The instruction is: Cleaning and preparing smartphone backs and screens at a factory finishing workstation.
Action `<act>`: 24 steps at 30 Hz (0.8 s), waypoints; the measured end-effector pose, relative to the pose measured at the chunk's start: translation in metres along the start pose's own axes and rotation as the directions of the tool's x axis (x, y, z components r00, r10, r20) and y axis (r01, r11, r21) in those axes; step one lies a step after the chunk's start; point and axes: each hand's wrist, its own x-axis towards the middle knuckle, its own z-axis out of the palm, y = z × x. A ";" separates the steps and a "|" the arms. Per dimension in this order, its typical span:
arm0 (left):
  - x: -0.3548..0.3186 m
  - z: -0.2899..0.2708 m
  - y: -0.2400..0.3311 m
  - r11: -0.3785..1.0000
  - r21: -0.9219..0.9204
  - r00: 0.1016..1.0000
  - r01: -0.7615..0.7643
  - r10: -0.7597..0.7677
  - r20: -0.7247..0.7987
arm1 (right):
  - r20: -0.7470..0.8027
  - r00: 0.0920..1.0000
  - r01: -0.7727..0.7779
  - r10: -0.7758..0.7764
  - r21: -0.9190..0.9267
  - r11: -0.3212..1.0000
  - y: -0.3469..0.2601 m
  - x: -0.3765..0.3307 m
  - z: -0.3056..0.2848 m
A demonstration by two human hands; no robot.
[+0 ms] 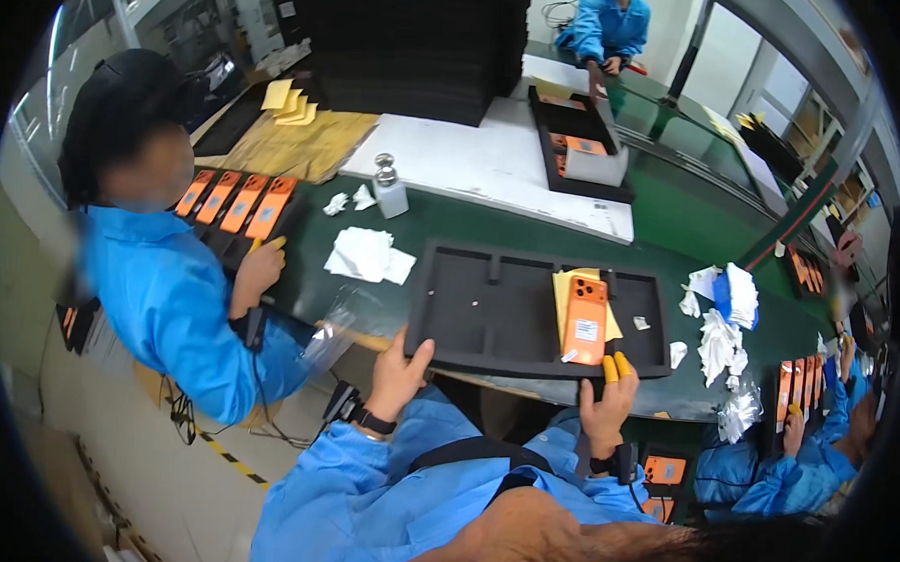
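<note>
A shallow black foam tray [459, 311] with compartments lies in front of me at the table's near edge. My left hand [397, 381] grips its front left corner, thumb apart from the fingers. Around the front edge, toward the right, my right hand [609, 403] holds the same tray; yellow finger cots cover two of its fingertips. Just beyond those fingertips, an orange smartphone [586, 313] rests in the tray, camera side up, with a white label on its back. Partly hidden under the phone is a yellow sheet [563, 290]. A small white scrap [641, 323] lies in the right compartment.
At left, a co-worker [163, 271] sits by a tray of orange phones [240, 204]. White wipes [362, 253] and a pump bottle [390, 188] stand beyond my tray. Crumpled wipes [720, 345] lie right, near another co-worker [810, 472]. Another black tray [607, 190] sits farther back.
</note>
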 end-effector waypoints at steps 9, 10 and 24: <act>0.013 -0.004 -0.035 0.993 -0.067 0.993 0.098 -0.101 -0.054 | -0.001 0.998 -0.066 0.067 0.088 0.994 -0.009 0.015 0.011; 0.014 -0.004 -0.034 0.997 -0.029 0.996 0.071 -0.073 -0.061 | -0.026 0.997 -0.072 0.075 0.086 0.994 -0.007 0.012 0.015; 0.007 0.003 -0.032 0.988 -0.151 1.000 0.023 -0.022 0.007 | -0.086 0.990 -0.102 0.110 0.083 0.991 -0.013 -0.003 -0.005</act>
